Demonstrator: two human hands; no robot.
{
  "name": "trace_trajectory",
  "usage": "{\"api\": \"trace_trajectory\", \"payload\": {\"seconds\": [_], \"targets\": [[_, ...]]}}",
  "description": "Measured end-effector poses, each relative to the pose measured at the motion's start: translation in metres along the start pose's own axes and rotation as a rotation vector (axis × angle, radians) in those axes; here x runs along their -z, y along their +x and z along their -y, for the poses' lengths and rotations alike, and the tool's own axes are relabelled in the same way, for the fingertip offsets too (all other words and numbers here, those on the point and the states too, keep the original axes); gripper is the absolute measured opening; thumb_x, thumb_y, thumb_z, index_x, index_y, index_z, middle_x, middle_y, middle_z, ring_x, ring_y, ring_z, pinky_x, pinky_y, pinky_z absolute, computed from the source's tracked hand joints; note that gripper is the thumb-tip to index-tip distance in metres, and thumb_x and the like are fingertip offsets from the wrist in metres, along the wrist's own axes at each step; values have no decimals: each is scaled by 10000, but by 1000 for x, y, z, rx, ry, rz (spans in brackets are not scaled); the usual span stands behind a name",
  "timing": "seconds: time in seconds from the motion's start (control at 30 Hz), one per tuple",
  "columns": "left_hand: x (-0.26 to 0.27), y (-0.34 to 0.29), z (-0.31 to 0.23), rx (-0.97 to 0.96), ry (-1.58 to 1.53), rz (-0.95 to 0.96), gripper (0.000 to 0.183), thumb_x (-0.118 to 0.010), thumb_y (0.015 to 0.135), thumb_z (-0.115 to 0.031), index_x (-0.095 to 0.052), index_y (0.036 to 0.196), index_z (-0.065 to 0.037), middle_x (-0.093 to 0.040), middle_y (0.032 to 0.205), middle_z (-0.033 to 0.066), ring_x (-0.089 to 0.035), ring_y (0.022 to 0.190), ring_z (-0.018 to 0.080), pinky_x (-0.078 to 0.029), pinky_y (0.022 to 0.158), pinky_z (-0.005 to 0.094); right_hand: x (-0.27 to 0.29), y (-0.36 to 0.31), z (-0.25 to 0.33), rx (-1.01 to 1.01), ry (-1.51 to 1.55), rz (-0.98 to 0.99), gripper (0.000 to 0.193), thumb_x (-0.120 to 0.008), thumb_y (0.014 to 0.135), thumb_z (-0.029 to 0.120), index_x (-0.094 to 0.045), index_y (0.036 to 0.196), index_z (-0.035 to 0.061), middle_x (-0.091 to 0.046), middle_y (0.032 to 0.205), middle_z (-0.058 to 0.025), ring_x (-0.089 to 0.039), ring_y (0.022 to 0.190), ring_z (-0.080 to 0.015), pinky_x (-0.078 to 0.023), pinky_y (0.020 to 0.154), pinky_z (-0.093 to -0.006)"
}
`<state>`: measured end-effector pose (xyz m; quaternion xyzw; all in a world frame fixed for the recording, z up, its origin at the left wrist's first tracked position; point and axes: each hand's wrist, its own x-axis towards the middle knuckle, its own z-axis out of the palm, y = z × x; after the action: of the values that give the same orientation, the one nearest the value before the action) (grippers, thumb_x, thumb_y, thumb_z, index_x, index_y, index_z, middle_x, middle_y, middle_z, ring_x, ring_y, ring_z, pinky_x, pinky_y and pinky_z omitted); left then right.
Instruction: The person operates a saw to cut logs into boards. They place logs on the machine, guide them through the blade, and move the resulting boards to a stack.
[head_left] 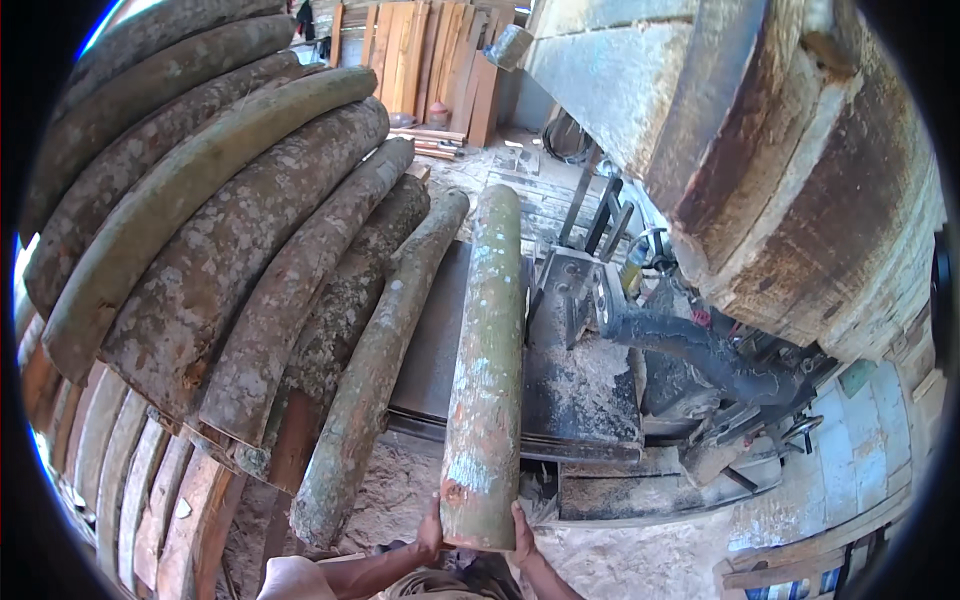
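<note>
A thick greenish-grey log (482,370) with pale lichen patches points away from me, its near end between my two hands. My left hand (430,530) is closed against the log's left side at that end. On the opposite side my right hand (523,535) grips it, thumb up along the bark. The log's far part lies over a dark metal machine table (430,340). Just left of it is a thinner, crooked log (385,360). The undersides of both my hands are hidden by the log.
Several bark-covered logs (250,240) are stacked at the left. Right of the held log stands a sawdust-covered machine (590,390) with a curved dark arm (690,345). A large weathered wooden structure (790,170) overhangs the upper right. Sawn planks (405,60) lean at the back.
</note>
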<state>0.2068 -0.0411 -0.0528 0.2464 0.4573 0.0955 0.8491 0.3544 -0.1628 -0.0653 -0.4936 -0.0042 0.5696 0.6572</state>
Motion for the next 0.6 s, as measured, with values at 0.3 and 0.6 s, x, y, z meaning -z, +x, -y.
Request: {"api": "trace_trajectory", "payload": {"seconds": [0.3, 0.6], "targets": [[19, -28, -40, 6, -19, 72, 716, -177, 879, -623, -369, 1347, -116, -508, 1261, 119, -551, 1062, 275, -472, 826, 430, -51, 0, -2, -14, -217, -52, 767, -429, 877, 539, -228, 1404, 19, -247, 1453, -112, -218, 1339, -221, -150, 1090, -297], [61, -32, -45, 45, -94, 28, 763, -197, 809, -658, -354, 1369, -165, -417, 1352, 107, -384, 1221, 349, -261, 971, 580, -77, -7, 1, 269, -382, 14, 698, -437, 922, 436, -180, 1412, 12, -274, 1425, -140, -286, 1302, -222, -223, 1058, -266]]}}
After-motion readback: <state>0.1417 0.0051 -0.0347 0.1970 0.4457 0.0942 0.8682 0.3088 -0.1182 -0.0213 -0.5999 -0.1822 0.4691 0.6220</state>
